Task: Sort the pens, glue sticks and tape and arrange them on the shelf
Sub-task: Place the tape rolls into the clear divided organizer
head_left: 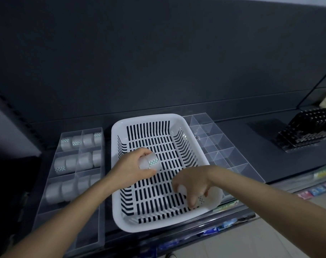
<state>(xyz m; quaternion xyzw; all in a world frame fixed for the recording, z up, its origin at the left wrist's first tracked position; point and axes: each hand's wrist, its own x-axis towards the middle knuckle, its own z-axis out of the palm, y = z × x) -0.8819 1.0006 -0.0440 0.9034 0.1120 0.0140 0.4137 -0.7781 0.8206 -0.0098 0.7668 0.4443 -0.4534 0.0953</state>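
Note:
A white slotted basket [121,131] sits on the dark shelf [261,138]. My left hand [129,169] is over the basket and grips two clear tape rolls [150,162] with green-patterned labels. My right hand [193,185] reaches into the basket's near right corner and curls round more tape rolls [212,199] there. To the left, a clear divided tray [102,151] holds several tape rolls [84,161] in its compartments.
A clear organiser [221,144] with many small compartments stands right of the basket. A black rack [307,127] sits at the far right. Coloured packets [315,189] lie on the lower shelf below. A dark wall rises behind.

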